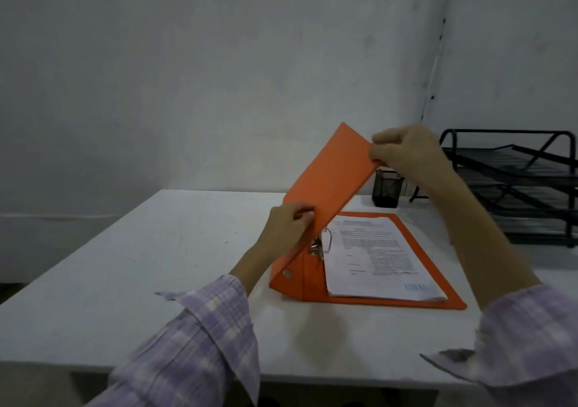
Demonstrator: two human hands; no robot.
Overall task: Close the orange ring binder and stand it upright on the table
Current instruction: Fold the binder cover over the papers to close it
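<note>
Both hands (pixel 406 153) tilt binder cover (pixel 331 184); pen cup (pixel 387 192) behind

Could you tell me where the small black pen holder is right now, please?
The pen holder stands at the table's far edge, right of centre, behind the binder's raised cover and left of the black trays.
</note>
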